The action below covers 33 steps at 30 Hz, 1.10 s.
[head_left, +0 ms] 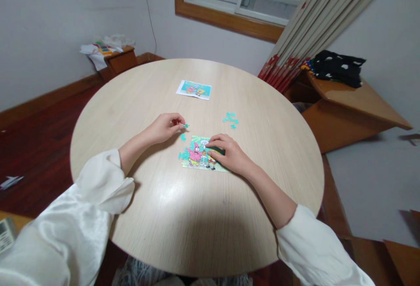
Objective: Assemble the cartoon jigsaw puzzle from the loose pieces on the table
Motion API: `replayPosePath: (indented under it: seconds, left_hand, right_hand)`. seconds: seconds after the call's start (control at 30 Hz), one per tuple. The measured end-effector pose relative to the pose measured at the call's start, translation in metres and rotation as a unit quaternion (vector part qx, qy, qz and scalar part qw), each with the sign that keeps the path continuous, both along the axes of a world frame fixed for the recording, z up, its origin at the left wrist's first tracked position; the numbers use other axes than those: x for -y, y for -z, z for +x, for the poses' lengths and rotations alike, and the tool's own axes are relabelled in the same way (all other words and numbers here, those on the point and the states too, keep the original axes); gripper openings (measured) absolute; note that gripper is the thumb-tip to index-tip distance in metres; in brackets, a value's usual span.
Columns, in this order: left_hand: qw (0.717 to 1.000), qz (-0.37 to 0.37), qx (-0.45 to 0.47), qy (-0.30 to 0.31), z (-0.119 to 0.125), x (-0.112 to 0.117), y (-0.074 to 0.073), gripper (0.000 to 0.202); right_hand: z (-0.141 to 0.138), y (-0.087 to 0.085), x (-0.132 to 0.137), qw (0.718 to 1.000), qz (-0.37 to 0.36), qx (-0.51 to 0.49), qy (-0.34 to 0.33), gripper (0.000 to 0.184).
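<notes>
On the round table lies a partly joined cartoon jigsaw puzzle (194, 158), its left and upper edges uneven. My left hand (166, 127) is closed in a pinch on a small teal puzzle piece (185, 125), held above and left of the puzzle. Just below that hand a loose teal piece (183, 137) rests on the tabletop. My right hand (229, 152) lies over the puzzle's right part, fingers apart and curved, and hides some of the picture. Several more teal pieces (231, 118) are scattered beyond my right hand.
A printed reference picture (194, 90) lies toward the table's (138, 97) far side. Behind the table to the left is a small wooden stand (121, 61) with papers and bags. At right stands a tilted wooden cabinet (348, 102) with black patterned cloth (339, 68).
</notes>
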<state>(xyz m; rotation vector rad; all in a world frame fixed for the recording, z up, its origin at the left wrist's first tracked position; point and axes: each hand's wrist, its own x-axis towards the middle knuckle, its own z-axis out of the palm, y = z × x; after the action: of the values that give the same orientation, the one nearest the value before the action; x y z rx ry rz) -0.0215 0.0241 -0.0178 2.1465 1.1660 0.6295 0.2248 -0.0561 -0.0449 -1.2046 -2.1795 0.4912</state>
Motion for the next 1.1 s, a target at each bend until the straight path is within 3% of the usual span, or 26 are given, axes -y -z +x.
replayPosePath:
  seconds: [0.13,0.27,0.33,0.47,0.53,0.83,1.1]
  left_hand:
    - [0.99,-0.085,0.097,0.061,0.0001,0.0058,-0.0079,0.013]
    - [0.979,-0.135,0.051,0.141,-0.0011,0.0089,-0.0091,0.017]
    - [0.987,-0.1,0.021,0.124,-0.0018,0.0075,-0.0078,0.017]
    - [1.0,0.008,0.007,0.02,-0.0034,0.0022,-0.0082,0.014]
    - [1.0,0.019,0.018,0.002,-0.0039,0.0009,-0.01,0.014]
    - [0.989,-0.1,0.059,0.095,0.0006,0.0084,-0.0114,0.015]
    - [0.976,-0.167,0.104,0.09,0.0037,0.0085,-0.0045,0.008]
  right_hand:
    - [0.0011,0.0009,-0.0004,1.0,0.003,0.001,-0.002,0.015]
    - [0.001,0.0002,-0.0009,1.0,0.003,0.006,-0.003,0.016]
    - [0.0008,0.0,-0.0011,1.0,0.002,0.007,-0.002,0.016]
    - [0.0008,0.0,-0.001,1.0,-0.004,0.008,-0.003,0.017]
    - [0.0009,-0.0001,-0.0007,1.0,-0.005,0.006,-0.004,0.017]
    - [0.0008,-0.0005,-0.0002,1.0,-0.004,0.007,-0.003,0.017]
    - [0.001,-0.0006,-0.0008,1.0,-0.003,0.009,-0.005,0.017]
